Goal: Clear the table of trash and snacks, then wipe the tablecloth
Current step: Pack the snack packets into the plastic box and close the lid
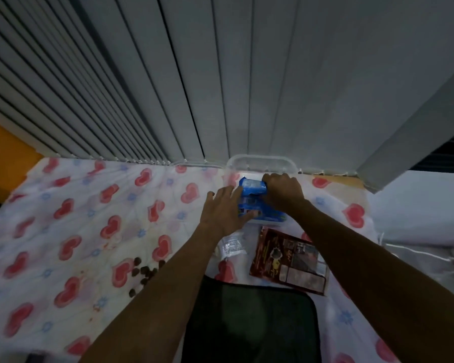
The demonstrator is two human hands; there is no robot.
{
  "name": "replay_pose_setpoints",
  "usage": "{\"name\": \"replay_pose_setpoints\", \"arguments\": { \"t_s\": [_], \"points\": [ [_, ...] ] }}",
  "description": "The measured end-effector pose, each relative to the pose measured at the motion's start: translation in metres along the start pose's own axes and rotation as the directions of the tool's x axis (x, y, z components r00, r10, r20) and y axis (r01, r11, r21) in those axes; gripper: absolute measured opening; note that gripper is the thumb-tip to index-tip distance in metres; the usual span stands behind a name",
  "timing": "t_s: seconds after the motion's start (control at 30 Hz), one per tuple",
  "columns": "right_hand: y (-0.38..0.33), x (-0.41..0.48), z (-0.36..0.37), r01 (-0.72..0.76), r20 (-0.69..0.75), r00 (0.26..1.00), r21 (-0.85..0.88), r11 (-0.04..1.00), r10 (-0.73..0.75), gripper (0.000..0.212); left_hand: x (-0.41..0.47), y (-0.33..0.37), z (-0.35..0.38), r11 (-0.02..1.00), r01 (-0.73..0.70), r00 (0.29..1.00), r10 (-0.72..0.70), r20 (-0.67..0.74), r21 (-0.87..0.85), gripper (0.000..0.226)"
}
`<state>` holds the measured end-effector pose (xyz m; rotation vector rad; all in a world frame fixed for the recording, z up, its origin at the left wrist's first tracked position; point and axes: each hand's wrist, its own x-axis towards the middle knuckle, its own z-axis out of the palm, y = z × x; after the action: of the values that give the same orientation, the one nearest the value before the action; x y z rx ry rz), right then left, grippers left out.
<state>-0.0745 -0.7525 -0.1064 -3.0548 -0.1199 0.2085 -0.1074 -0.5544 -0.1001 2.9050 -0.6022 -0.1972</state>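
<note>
A clear plastic box [262, 161] stands at the far edge of the table, on the white tablecloth with red hearts [89, 218]. Blue snack packets [252, 191] lie in it. My right hand [282, 192] is closed on the upper blue packet inside the box. My left hand [224, 208] rests with its fingers spread against the lower blue packet at the box's left side. A dark red snack packet [288, 260] lies flat near the front edge. A small clear wrapper [232, 246] lies beside it. Brown crumbs [144, 273] are scattered left of my left forearm.
Grey vertical blinds [194, 87] hang right behind the table. A dark chair back [249, 323] stands at the near edge between my arms. An orange wall [3, 155] shows at far left, a pale surface [425, 205] at right.
</note>
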Motion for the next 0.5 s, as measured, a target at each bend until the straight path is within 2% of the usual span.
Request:
{"name": "replay_pose_setpoints", "arguments": {
  "t_s": [0.27, 0.43, 0.5],
  "points": [
    [0.018, 0.02, 0.027, 0.026, -0.003, 1.0, 0.075, 0.997, -0.026, 0.039, 0.019, 0.012, 0.016, 0.998, -0.005, 0.997, -0.001, 0.082, 0.068, 0.08],
    [0.017, 0.021, 0.029, 0.086, 0.122, 0.986, 0.208, 0.974, -0.113, 0.046, 0.011, 0.006, 0.011, 0.998, -0.011, 0.998, 0.006, 0.063, 0.069, 0.077],
    [0.016, 0.016, 0.028, 0.106, 0.103, 0.986, 0.232, 0.967, -0.133, 0.046, 0.006, 0.0, 0.005, 0.997, -0.011, 1.0, 0.009, 0.027, 0.075, 0.074]
  ]
}}
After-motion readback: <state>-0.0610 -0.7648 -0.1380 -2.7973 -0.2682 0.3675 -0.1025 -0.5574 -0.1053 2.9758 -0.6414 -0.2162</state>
